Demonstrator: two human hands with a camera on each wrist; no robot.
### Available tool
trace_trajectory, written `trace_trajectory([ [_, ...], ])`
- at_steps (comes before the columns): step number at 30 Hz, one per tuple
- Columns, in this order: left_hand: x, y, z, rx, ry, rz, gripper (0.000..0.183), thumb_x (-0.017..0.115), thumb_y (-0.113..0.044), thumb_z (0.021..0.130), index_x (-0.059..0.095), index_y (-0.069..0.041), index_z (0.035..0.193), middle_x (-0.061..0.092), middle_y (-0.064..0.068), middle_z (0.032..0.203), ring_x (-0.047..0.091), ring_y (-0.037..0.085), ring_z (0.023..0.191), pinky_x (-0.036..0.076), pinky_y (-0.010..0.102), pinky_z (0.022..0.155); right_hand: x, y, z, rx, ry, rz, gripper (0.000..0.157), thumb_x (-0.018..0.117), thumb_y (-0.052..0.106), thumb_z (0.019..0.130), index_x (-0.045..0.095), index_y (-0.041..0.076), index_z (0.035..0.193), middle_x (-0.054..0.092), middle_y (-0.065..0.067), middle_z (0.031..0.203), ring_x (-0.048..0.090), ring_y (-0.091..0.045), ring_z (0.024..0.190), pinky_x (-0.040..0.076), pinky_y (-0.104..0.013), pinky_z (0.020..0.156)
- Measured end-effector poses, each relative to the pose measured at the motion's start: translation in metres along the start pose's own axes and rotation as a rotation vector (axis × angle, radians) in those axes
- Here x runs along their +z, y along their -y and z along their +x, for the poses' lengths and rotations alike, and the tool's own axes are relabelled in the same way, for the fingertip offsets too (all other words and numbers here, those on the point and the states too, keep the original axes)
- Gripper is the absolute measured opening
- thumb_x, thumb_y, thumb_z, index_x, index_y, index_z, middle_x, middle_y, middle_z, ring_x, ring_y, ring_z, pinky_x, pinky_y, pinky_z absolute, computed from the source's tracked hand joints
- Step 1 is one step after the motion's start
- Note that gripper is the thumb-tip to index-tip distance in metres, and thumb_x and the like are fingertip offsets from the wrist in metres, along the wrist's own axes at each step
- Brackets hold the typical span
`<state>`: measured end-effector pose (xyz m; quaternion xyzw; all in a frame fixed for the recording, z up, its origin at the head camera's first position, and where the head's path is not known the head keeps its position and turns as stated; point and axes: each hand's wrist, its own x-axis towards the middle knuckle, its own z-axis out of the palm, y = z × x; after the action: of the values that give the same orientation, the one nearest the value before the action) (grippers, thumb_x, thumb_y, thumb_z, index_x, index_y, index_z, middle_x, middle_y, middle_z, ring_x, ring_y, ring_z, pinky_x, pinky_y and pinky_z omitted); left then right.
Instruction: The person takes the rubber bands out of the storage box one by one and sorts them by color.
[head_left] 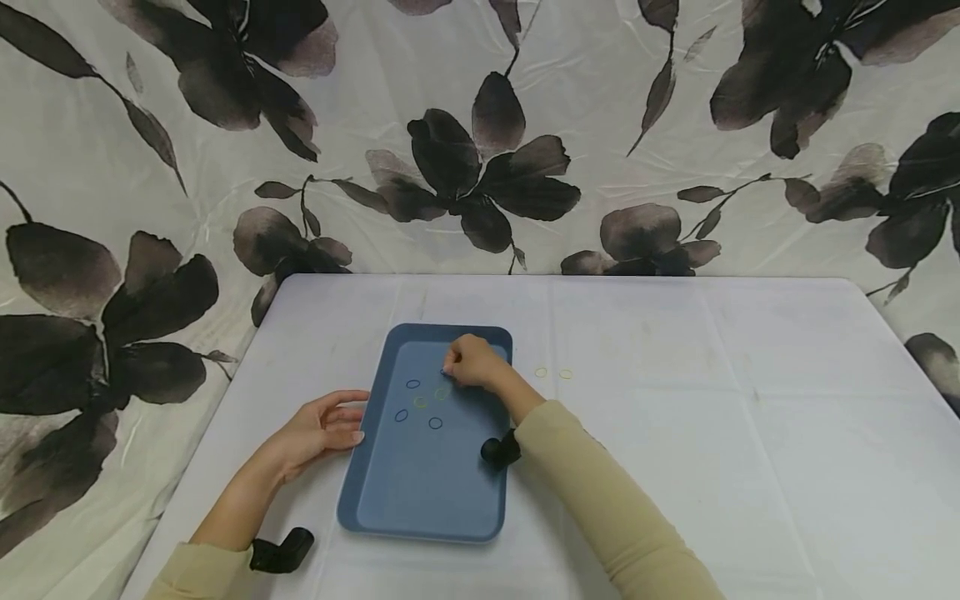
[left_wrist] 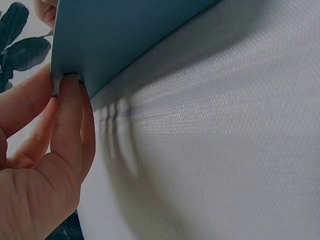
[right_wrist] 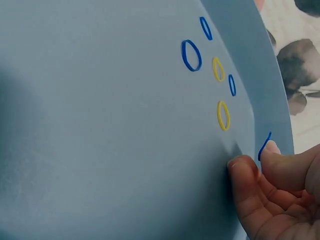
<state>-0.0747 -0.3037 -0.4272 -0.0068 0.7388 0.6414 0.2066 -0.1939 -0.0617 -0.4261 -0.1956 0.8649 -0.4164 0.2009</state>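
A blue rectangular tray (head_left: 431,492) lies on the table. My left hand (head_left: 318,433) holds its left rim, with the thumb and fingertips at the edge; in the left wrist view the fingers (left_wrist: 67,120) meet the tray's rim. Over the tray's upper part, my right hand (head_left: 474,362) pinches a blue rubber band (right_wrist: 265,145) between thumb and finger. On the tray floor lie three blue rubber bands (right_wrist: 191,55) and two yellow rubber bands (right_wrist: 223,116), spread apart from one another.
Two more yellow rubber bands (head_left: 566,374) lie on the white-covered table (head_left: 675,467), right of the tray. Black wrist devices (head_left: 281,552) show at both sleeves. A floral cloth (head_left: 450,50) hangs behind the table.
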Motion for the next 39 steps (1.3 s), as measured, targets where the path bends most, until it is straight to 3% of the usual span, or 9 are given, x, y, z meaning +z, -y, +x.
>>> trace_trajectory([
  [10,0.001,0.002,-0.001,-0.001,0.001,-0.016,0.068,0.063,0.006,0.083,0.025,0.010,0.140,0.055,0.016,0.115,0.060,0.013,0.093,0.052,0.026,0.075,-0.005,0.000,-0.003,0.027,-0.014,0.131,0.013,0.057,0.001,0.091,0.061,-0.007,0.081,0.056,-0.006,0.062,0.056,-0.012,0.054,0.051,-0.025,0.055],
  [26,0.000,-0.001,-0.002,-0.011,-0.002,0.002,0.069,0.063,0.003,0.084,0.024,0.009,0.141,0.053,0.019,0.118,0.059,0.012,0.094,0.051,0.025,0.077,-0.023,0.000,-0.009,0.008,-0.001,0.294,0.007,0.060,-0.002,0.088,0.060,-0.006,0.082,0.058,-0.007,0.066,0.057,-0.011,0.054,0.051,-0.022,0.055],
  [39,0.000,-0.001,0.001,-0.022,-0.009,0.005,0.068,0.063,0.004,0.084,0.025,0.008,0.141,0.052,0.021,0.120,0.059,0.012,0.095,0.051,0.025,0.077,-0.039,-0.010,-0.020,-0.021,-0.018,0.384,0.007,0.061,-0.004,0.087,0.059,-0.009,0.091,0.059,-0.010,0.071,0.057,-0.013,0.059,0.054,-0.032,0.065],
])
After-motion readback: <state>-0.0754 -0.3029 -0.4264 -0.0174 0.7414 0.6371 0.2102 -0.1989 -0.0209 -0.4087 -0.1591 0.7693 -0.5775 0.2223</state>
